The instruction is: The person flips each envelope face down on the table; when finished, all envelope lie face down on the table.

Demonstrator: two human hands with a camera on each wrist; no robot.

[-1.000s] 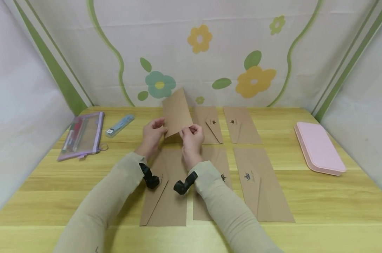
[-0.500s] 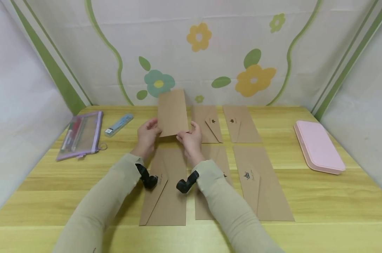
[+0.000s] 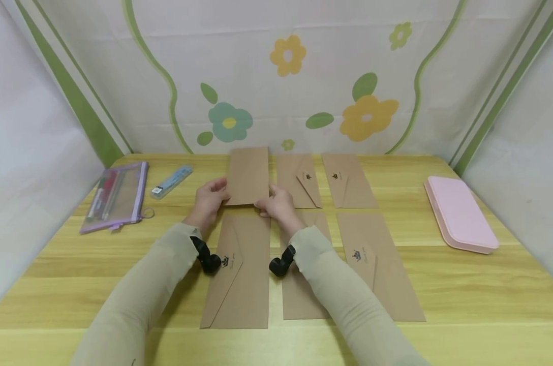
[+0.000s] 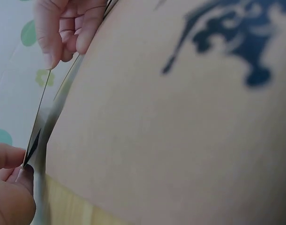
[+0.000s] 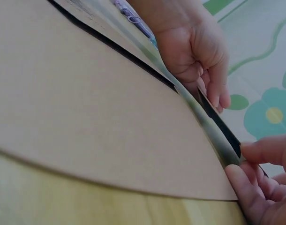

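A brown kraft paper envelope [image 3: 248,175] lies low at the back of the table, plain side up, its near edge between my two hands. My left hand [image 3: 209,201] pinches its near left corner, and my right hand [image 3: 278,204] pinches the near right corner. In the left wrist view, the left thumb and fingers [image 4: 11,161] grip the thin edge. The right wrist view has the right fingers [image 5: 265,152] pinching the opposite end. Directly nearer lies another envelope [image 3: 244,279], flap up, with a printed crown. A third envelope [image 3: 299,180] sits right beside the right hand.
More kraft envelopes lie in rows, one at the back right [image 3: 349,180], one at the front right [image 3: 391,274] and one partly under the right sleeve [image 3: 304,300]. A purple mesh pencil pouch [image 3: 130,195] and a slim blue case [image 3: 172,181] are leftward; a pink case [image 3: 461,213] is rightward.
The envelope has come down from a raised, tilted pose toward the tabletop and squared up with the row. Both hands have lowered toward me with it, still pinching its near corners.
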